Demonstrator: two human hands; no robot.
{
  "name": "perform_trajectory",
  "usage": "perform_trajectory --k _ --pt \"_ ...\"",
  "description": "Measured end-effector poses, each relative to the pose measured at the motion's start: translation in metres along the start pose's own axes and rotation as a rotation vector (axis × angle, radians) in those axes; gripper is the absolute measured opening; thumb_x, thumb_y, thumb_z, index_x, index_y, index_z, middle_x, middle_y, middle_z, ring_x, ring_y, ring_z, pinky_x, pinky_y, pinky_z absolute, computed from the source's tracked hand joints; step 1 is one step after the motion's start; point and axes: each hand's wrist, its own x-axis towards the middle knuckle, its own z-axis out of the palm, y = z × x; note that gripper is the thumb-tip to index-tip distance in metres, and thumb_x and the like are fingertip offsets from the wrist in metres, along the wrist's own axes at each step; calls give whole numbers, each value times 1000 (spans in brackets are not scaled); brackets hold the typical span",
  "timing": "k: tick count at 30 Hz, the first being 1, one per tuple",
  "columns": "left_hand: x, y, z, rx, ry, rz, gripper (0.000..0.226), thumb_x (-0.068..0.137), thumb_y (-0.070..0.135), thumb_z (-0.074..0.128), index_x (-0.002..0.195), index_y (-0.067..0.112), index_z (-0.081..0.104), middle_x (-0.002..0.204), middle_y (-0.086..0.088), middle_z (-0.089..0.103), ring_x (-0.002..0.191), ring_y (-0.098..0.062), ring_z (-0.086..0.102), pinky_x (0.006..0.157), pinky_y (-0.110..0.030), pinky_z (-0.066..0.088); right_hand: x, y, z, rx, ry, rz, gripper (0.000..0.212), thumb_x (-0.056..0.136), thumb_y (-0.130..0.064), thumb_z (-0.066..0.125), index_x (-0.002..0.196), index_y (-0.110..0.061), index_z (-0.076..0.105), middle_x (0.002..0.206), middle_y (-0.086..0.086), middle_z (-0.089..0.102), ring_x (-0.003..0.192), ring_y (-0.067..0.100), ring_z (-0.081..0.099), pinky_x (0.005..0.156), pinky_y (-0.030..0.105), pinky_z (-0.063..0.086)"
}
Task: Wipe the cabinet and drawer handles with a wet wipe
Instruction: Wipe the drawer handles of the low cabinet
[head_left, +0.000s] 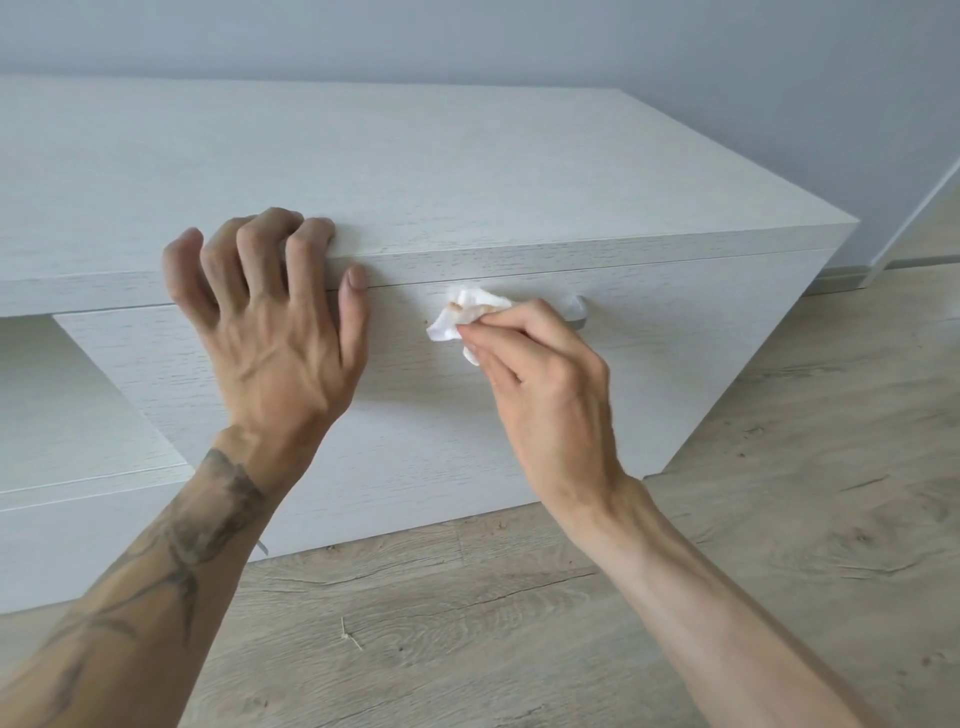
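Pale grey wall (519, 41) and wood-look plank floor (727, 519) frame a low white cabinet (467, 171), boxy and sharp-edged, with a matt finish printed in fine wood grain. Left hand (270, 332): fingers curled over the front edge of the cabinet top, thumb pressed on the edge face, gripping it as a brace. Right hand (540, 384): fingertips pinching a crumpled wet wipe (467, 312) against the drawer front (415, 415), over the left part of the handle (577, 312). Only the handle's right end shows, a smooth, curved, pale metallic bar standing off the panel. The wipe is thin, soft and bunched into a small wad, white with a brownish patch on its upper folds. To the left lies an open shelf bay (78, 405); small crumbs (753, 431) and a straw-like scrap (348, 634) lie on the floor. Likely risks: the soiled patch may smear dirt back onto the handle or the pale panel unless the wipe is refolded to a clean face; the small wad may slip, leaving bare fingertips to rub the metal; a sideways or outward pull on the handle may slide the drawer open if the bracing hand lets go; the exposed right end and the handle's underside may be missed; excess moisture may streak the matt grain.
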Motion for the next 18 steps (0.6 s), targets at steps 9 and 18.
perform_trajectory --k 9,18 --pt "5 3 -26 7 -193 28 40 112 35 42 142 12 53 141 -10 51 135 -33 44 123 -51 17 1 26 -64 42 1 216 16 92 3 79 103 -7 82 100 2 75 84 7 69 82 17 54" --pt "1 -28 -92 43 -454 177 59 114 39 33 166 12 34 170 -9 37 157 -32 34 132 -49 17 13 -40 -11 339 -103 196 13 92 3 77 100 -7 80 95 0 72 82 0 63 81 9 46"
